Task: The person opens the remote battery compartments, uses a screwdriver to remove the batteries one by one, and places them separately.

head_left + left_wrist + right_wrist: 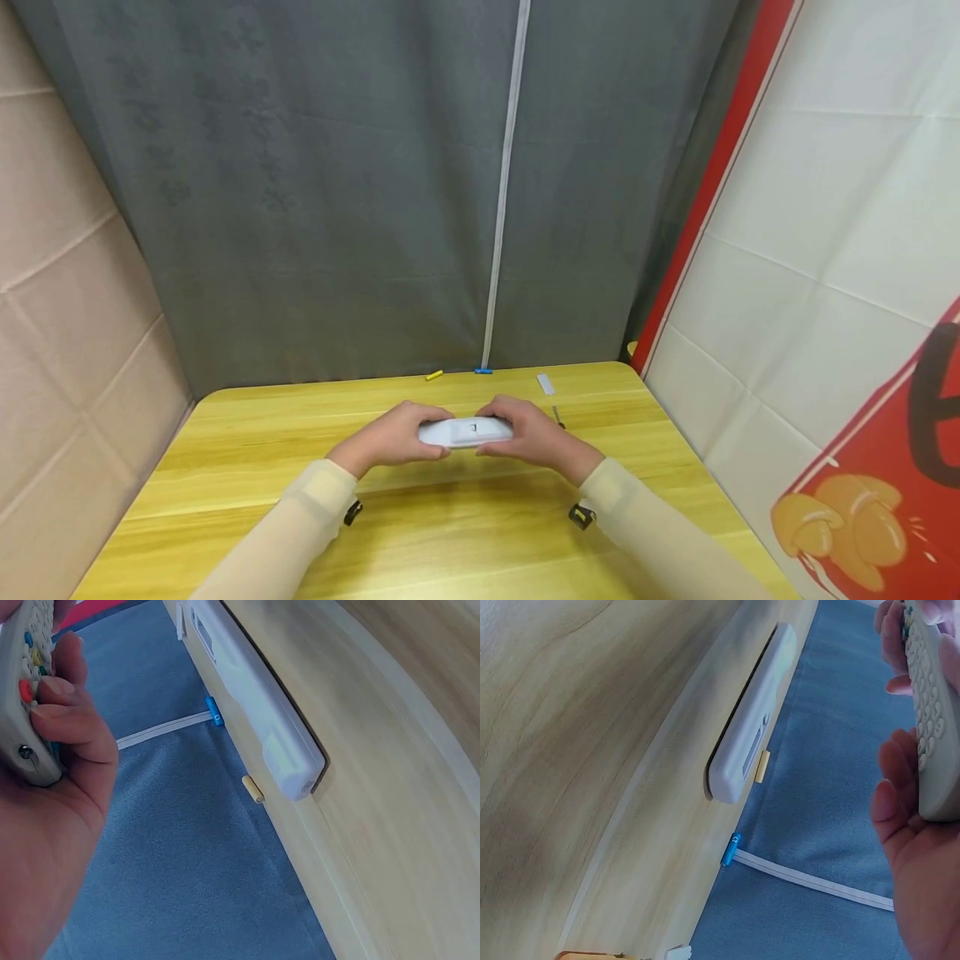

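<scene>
Between both hands is a white remote control (463, 432), raised above the table. Its back, with a small dark mark, shows in the head view. My left hand (393, 433) grips one end, thumb and fingers on opposite edges. The other end is gripped by my right hand (534, 433). Its button side shows in the wrist views; coloured buttons, one of them red, lie near the left fingers. On the table in the left wrist view rests another long white device (262, 712) with a rectangular opening; I cannot make it out in the head view.
Near the table's back edge lie a yellow battery-like cylinder (434, 376), a blue one (483, 371) and a thin white cover (545, 383). A small dark tool, perhaps a screwdriver (557, 416), lies beyond the right hand. Grey curtain (337, 208) hangs behind the wooden table (247, 450).
</scene>
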`<state>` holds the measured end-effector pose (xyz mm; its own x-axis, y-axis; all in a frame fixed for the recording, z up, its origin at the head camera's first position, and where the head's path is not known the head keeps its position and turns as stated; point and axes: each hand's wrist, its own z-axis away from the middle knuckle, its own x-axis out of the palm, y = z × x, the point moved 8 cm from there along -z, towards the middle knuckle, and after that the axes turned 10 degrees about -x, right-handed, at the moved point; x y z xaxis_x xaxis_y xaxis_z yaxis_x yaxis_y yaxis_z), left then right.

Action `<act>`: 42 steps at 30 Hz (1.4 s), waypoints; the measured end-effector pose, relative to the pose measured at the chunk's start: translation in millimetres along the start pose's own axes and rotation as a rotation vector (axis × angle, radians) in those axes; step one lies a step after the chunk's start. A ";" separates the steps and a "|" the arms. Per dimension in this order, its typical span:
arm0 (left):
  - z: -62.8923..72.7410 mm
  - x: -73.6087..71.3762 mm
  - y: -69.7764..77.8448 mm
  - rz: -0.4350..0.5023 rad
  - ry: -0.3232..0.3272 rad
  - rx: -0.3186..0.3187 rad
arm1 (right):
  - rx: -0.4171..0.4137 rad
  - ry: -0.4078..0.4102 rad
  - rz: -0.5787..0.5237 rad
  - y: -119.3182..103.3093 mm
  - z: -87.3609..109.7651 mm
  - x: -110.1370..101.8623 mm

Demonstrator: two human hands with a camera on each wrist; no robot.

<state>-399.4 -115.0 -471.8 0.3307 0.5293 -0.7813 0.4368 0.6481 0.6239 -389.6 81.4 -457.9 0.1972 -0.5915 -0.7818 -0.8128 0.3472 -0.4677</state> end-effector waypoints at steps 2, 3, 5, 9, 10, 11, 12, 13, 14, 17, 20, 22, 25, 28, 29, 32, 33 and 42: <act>-0.1 -0.3 -0.8 0.007 -0.001 -0.005 | -0.020 0.008 0.029 -1.3 0.1 -0.4; -0.2 -0.5 -1.0 0.009 -0.002 -0.005 | -0.024 0.011 0.039 -1.6 0.3 -0.4; 0.0 -1.1 -0.9 0.012 -0.001 -0.003 | -0.028 0.017 0.050 -2.0 0.6 -0.3; 0.9 -1.7 0.3 0.016 -0.004 0.007 | -0.032 0.021 0.055 -2.8 1.2 0.9; 1.0 -1.6 0.2 0.013 -0.004 0.007 | -0.034 0.021 0.055 -3.1 1.3 1.1; 1.2 -1.6 0.4 0.011 -0.005 0.007 | -0.034 0.021 0.057 -3.1 1.4 1.4; 1.0 -1.5 0.3 0.008 -0.005 0.006 | -0.033 0.022 0.059 -3.0 1.3 1.4; 1.0 -1.6 0.3 0.005 -0.004 0.004 | -0.033 0.022 0.059 -3.0 1.3 1.5; 1.0 -1.6 0.3 0.000 -0.004 0.005 | -0.032 0.023 0.060 -2.8 1.2 1.5; 1.1 -1.9 0.5 -0.009 0.003 0.007 | -0.036 0.027 0.065 -2.8 0.6 1.1; 1.3 -1.8 0.2 -0.016 0.009 0.007 | -0.044 0.031 0.068 -3.6 0.4 0.4; 1.5 -2.0 1.1 -0.022 0.020 0.011 | -0.050 0.033 0.073 -3.9 0.5 0.1; 2.1 -2.6 2.8 -0.042 0.045 0.024 | -0.055 0.037 0.075 -3.9 1.1 -0.1; 2.8 -3.7 5.8 -0.079 0.081 0.052 | -0.059 0.040 0.073 -4.0 1.3 -0.1; 3.1 -4.0 6.9 -0.089 0.093 0.061 | -0.062 0.042 0.074 -4.2 1.6 -0.2; 3.7 -4.7 10.6 -0.109 0.127 0.092 | -0.075 0.050 0.076 -5.1 2.1 -0.5; 3.9 -4.8 11.6 -0.114 0.137 0.101 | -0.077 0.051 0.079 -5.3 2.2 -0.5; 7.8 -5.7 22.0 -0.142 0.223 0.228 | -0.073 0.046 0.087 -3.1 3.3 0.4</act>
<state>-385.1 -108.1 -453.8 0.0739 0.5657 -0.8213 0.6494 0.5977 0.4701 -385.1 82.5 -458.1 0.1001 -0.5946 -0.7978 -0.8641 0.3456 -0.3660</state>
